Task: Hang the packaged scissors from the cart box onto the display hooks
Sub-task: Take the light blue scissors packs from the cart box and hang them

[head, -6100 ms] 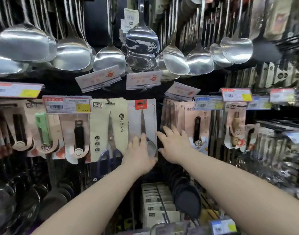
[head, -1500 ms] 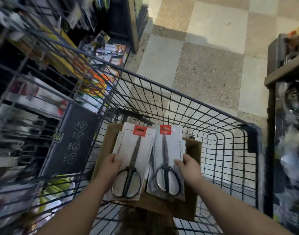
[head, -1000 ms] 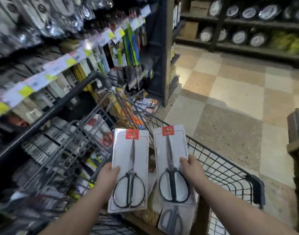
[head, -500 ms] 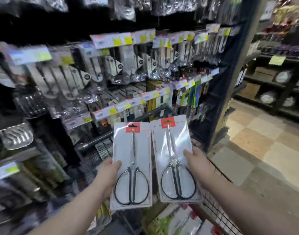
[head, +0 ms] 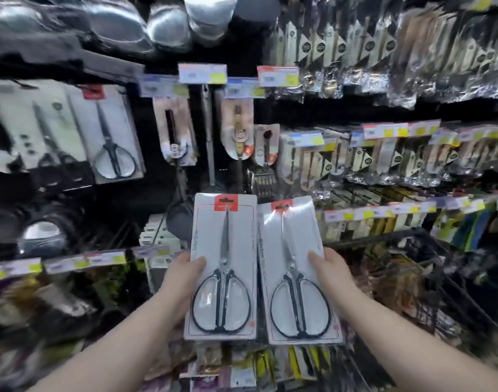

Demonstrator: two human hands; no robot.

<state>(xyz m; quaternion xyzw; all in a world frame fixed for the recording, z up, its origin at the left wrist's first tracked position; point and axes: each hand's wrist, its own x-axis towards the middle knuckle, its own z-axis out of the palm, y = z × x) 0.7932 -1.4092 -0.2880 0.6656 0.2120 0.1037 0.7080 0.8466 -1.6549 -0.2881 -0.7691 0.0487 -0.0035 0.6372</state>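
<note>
My left hand (head: 182, 275) grips the left edge of one white packaged scissors card (head: 223, 267) with a red tab on top and black-handled scissors inside. Held by my right hand (head: 331, 271) at its right edge is a second identical pack (head: 294, 274). Both cards stand upright, side by side, in front of the display. A matching scissors pack (head: 112, 134) hangs on the display at upper left. The cart box is out of view.
The wire cart's rim (head: 428, 250) shows at right. Packaged utensils (head: 238, 131) hang on hooks at centre, bagged tools (head: 383, 157) fill the right rows, and steel ladles (head: 168, 21) hang above. Price tags (head: 202, 73) line the rails. Dark pans (head: 41, 239) sit at left.
I lifted two scissors packs out of the cart box and turned left from the cart to the display. The packs are now raised in front of the hook wall.
</note>
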